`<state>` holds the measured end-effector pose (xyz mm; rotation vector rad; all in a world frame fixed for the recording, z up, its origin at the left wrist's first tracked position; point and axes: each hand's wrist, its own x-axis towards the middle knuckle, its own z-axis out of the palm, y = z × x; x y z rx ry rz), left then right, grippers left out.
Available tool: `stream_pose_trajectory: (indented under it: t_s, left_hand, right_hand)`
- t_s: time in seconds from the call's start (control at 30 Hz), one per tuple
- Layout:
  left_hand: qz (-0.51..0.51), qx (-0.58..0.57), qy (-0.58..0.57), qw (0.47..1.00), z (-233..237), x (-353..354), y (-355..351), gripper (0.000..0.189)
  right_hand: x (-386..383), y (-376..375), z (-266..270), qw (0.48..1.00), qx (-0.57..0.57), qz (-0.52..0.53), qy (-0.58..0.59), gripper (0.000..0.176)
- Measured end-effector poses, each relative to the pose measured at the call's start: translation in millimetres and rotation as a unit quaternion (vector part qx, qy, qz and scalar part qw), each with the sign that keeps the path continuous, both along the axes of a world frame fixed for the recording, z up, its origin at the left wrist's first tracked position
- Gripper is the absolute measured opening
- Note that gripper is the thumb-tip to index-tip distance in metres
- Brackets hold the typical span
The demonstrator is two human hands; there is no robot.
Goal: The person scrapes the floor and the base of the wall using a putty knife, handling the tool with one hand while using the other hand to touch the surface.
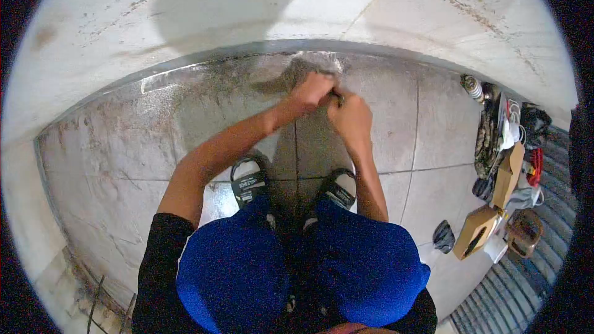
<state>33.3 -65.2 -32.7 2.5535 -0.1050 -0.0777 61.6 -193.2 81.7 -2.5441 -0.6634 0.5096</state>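
Note:
My left hand (313, 90) and my right hand (351, 116) meet in front of me, above the tiled floor (383, 130) near the base of the wall. Both are closed, fingers curled inward. Between them a small dark thing (338, 94) shows; it is too small and too covered by my fingers to name. My right hand seems to pinch it from the right, while my left fingers close in from the other side. Whatever else lies inside the two grips is hidden.
A pale, stained wall (322, 0) curves across the front. My sandals (249, 179) stand on the floor below my blue-clad knees. On the right lie an open cardboard box (476, 233), a light bulb (472, 88), a brown plastic object (524, 232) and a ribbed grey shutter (501, 297).

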Motion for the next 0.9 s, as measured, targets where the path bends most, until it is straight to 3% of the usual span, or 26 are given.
stream_pose_trajectory:
  t_s: [0.1, 0.13, 0.17, 0.23, 0.33, 0.37, 0.47, 0.57, 0.67, 0.77, 0.9]
  left_hand:
    - [0.047, -0.078, -0.202, 0.975, -38.2, -10.7, -3.9, 0.021]
    - [0.074, -0.013, -0.005, 0.997, -5.5, 0.3, -0.4, 0.025]
    - [0.040, -0.104, -0.146, 0.983, 1.6, 2.6, 10.3, 0.028]
    - [0.040, -0.143, -0.109, 0.983, 17.3, 13.8, 23.6, 0.028]
    - [0.073, -0.089, -0.007, 0.993, 30.5, 11.2, 20.8, 0.036]
    - [0.106, -0.097, -0.042, 0.989, 27.8, 5.9, 18.2, 0.038]
    - [0.178, -0.101, -0.133, 0.970, 28.7, -27.7, 3.2, 0.050]
    - [0.190, -0.073, -0.156, 0.967, 19.8, -39.2, 5.3, 0.051]
    - [0.184, -0.072, -0.125, 0.972, 14.8, -40.8, 4.0, 0.053]
    - [0.185, -0.056, -0.124, 0.973, 17.1, -39.5, -5.0, 0.051]
    - [0.134, -0.045, -0.151, 0.978, -0.3, -43.7, -17.5, 0.053]
  right_hand:
    - [-8.6, 0.2, -10.9, 1.000, -0.013, 0.000, 0.006, 0.026]
    - [-2.5, 10.7, -8.7, 1.000, -0.008, -0.002, -0.009, 0.026]
    - [2.7, 15.0, -8.2, 1.000, -0.006, -0.001, -0.025, 0.026]
    - [12.4, 18.2, -9.4, 0.999, 0.007, 0.015, -0.045, 0.026]
    - [6.4, 3.0, -24.4, 0.998, 0.048, 0.020, -0.044, 0.024]
    - [-0.1, -7.4, -35.3, 0.997, 0.062, 0.020, -0.038, 0.023]
    - [-20.9, -34.0, -60.4, 0.952, 0.271, -0.083, 0.113, 0.020]
    - [-18.1, -52.9, -97.6, 0.927, 0.305, -0.114, 0.185, 0.022]
    - [-12.0, -54.8, -124.5, 0.940, 0.239, -0.156, 0.188, 0.027]
    - [-13.9, -45.0, -129.2, 0.951, 0.296, -0.080, 0.038, 0.030]
    - [-24.7, -52.7, -102.8, 0.979, 0.178, -0.087, 0.051, 0.032]
